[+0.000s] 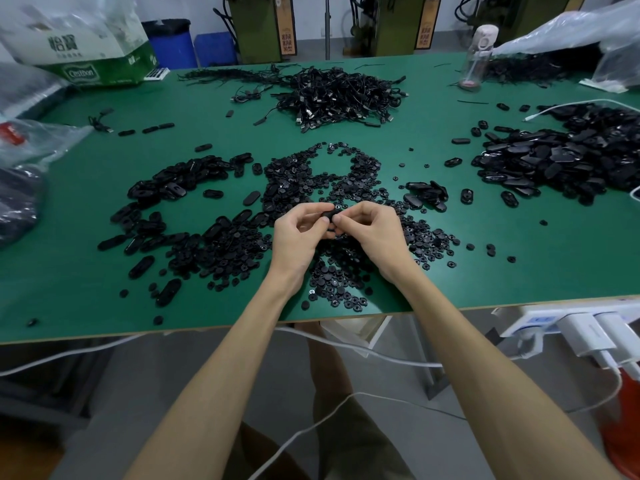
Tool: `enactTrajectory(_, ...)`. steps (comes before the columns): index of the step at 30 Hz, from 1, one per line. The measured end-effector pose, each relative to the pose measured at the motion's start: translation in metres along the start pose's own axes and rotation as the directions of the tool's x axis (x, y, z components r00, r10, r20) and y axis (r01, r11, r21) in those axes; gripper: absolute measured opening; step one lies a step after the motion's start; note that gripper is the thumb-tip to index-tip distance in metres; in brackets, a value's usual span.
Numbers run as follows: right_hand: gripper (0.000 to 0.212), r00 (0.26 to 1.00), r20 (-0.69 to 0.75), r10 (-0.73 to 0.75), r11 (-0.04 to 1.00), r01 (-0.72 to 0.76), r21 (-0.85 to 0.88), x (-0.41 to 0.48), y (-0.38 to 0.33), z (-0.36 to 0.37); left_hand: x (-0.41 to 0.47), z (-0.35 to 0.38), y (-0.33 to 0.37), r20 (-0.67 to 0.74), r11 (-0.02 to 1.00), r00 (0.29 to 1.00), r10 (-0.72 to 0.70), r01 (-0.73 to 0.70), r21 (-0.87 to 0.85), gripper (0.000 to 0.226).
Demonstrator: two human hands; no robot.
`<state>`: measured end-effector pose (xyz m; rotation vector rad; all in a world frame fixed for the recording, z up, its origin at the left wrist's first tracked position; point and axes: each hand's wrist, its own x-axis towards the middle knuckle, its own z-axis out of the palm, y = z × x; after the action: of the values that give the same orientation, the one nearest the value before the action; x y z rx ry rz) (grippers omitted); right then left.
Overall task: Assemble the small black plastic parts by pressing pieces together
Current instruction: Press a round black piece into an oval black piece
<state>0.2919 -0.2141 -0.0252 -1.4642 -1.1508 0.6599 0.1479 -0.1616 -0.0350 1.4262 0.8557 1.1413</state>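
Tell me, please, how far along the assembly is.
Done: perhaps the right pile of ovals, though I cannot confirm. In hand: left hand and right hand pinch one part together. Left: large heaps of discs and loose ovals cover the table.

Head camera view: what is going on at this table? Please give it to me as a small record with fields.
Surface: green table
Hands: left hand and right hand both pinch one small black part between them
Under the hands: heap of round pieces
Left of centre: oval shells
Far right: bigger oval pile
Far centre: tangle of black cables
Stage: probably mid-press, judging by the grip
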Motion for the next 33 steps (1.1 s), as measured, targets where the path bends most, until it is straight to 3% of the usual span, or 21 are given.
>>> enactTrajectory(17, 0.010, 0.994, -0.082, -0.066, 0.996, 0.061, -0.066, -0.0011, 0.0007, -0.0008, -0.0040, 0.0016, 0.0069, 0.002, 0.998, 0.999, -0.041, 0.042, -0.052, 0.019)
enactTrajectory(22, 0.004, 0.983, -0.055, -0.176, 0.965, 0.161, -0.207, -0.0022, -0.0032, 0.0019, -0.0033, 0.0007, 0.0059, -0.034, 0.994, 0.997, -0.066, 0.063, -0.089, 0.017)
enactTrajectory(33, 0.028, 0.977, 0.038, -0.208, 0.954, 0.211, -0.210, -0.0039, -0.0089, 0.0035, 0.0024, -0.0003, 0.0003, -0.095, 0.980, 0.990, -0.103, 0.084, -0.182, 0.016)
